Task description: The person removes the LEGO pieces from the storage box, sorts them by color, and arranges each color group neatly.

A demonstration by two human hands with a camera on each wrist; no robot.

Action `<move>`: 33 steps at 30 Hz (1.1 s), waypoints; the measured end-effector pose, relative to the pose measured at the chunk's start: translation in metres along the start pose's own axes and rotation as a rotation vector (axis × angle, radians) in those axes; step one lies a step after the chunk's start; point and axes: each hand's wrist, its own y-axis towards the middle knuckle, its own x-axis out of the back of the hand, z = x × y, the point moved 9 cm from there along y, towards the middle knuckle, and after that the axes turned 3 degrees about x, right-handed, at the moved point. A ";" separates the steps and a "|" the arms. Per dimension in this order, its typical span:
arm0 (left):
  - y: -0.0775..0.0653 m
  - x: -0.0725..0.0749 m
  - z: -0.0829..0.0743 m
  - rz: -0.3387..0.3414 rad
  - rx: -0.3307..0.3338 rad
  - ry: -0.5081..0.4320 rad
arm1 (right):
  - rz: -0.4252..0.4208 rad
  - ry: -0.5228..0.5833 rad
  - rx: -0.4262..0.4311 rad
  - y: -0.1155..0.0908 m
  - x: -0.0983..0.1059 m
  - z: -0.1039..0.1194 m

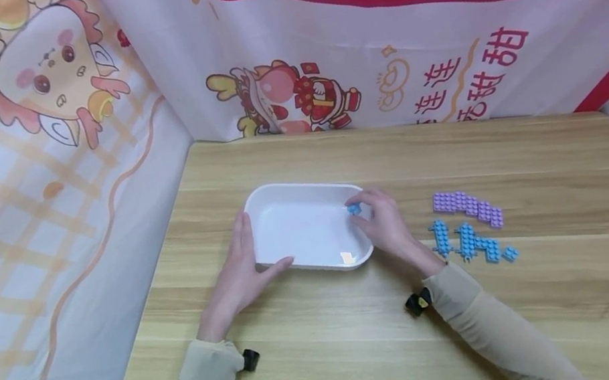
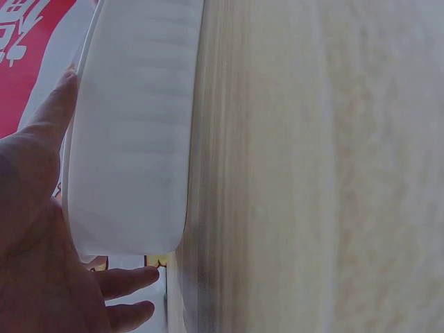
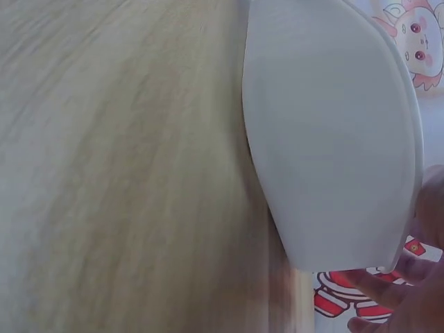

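Note:
A white rectangular dish (image 1: pixel 305 227) with rounded corners stands on the table. My left hand (image 1: pixel 236 273) rests against its left end, fingers straight along the outer side and thumb lying along the front rim. The left wrist view shows that thumb against the dish's white outer wall (image 2: pixel 132 132). Over the right end of the dish, my right hand (image 1: pixel 385 222) pinches a small blue building brick (image 1: pixel 353 208) between thumb and fingers, just inside the rim. In the right wrist view the dish wall (image 3: pixel 333 139) hides the brick and most fingertips.
Right of the dish lie purple studded bricks (image 1: pixel 453 201) in a slanting row. Nearer me are several blue brick pieces (image 1: pixel 466 239), with a small blue one (image 1: pixel 510 253) at their right end. Printed cloth (image 1: pixel 278 38) hangs behind the wooden table (image 1: pixel 328 322) and along its left.

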 end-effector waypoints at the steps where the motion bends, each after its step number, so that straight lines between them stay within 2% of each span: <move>1: 0.000 0.000 0.000 0.000 0.001 0.001 | -0.002 0.002 -0.009 -0.001 0.001 0.001; 10: 0.000 0.000 0.001 -0.003 -0.003 0.000 | -0.058 0.037 0.005 -0.007 0.007 -0.004; 17: 0.001 0.000 0.000 -0.009 -0.008 -0.001 | -0.055 0.224 -0.122 -0.015 0.020 -0.006; 20: 0.001 0.001 0.000 -0.008 -0.007 -0.001 | -0.081 0.254 -0.139 -0.020 0.029 -0.009; 23: 0.000 0.001 0.000 -0.008 -0.008 -0.003 | -0.144 0.227 -0.112 -0.024 0.044 -0.010; 27: 0.000 0.000 0.000 -0.006 -0.009 -0.002 | -0.283 0.148 -0.068 -0.033 0.071 -0.011; 33: 0.000 0.001 0.001 -0.007 -0.008 -0.004 | -0.402 0.083 -0.102 -0.051 0.108 -0.027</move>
